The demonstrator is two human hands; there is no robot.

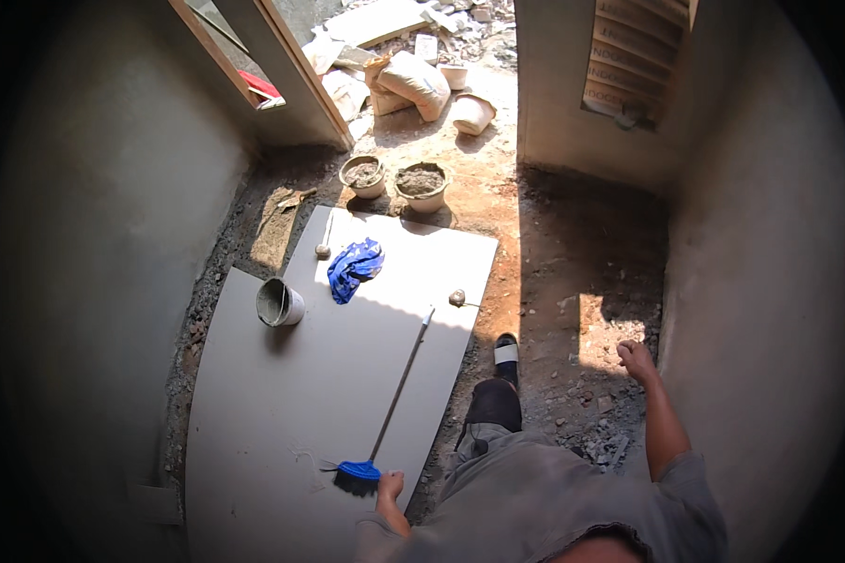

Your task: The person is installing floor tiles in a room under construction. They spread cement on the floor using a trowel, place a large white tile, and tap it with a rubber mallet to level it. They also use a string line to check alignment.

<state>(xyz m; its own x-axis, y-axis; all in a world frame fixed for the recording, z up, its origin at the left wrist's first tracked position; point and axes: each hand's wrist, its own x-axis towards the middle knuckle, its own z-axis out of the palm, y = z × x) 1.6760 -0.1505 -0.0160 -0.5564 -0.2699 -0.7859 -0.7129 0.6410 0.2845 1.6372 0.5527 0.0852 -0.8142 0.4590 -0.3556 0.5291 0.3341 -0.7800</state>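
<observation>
My left hand [391,485] is at the lower middle, its fingers curled in. It appears right beside the blue head of a broom [399,389], and I see nothing held in it. The broom's grey handle slants away across a large pale board [282,413], with the dark bristles toward me. Off to the right, my right hand [637,361] hangs near the plastered wall, fingers curled and nothing visible in them. A crumpled blue cloth [355,269] and a mortar-stained bucket [281,304] rest on the board farther ahead.
Two buckets of mortar [422,186] stand past the board's far edge. Through the doorway are filled sacks [415,84], a tipped white bucket [473,114] and rubble. Rough dirt [573,244] runs right of the board, with broken chunks [606,441] near the right wall.
</observation>
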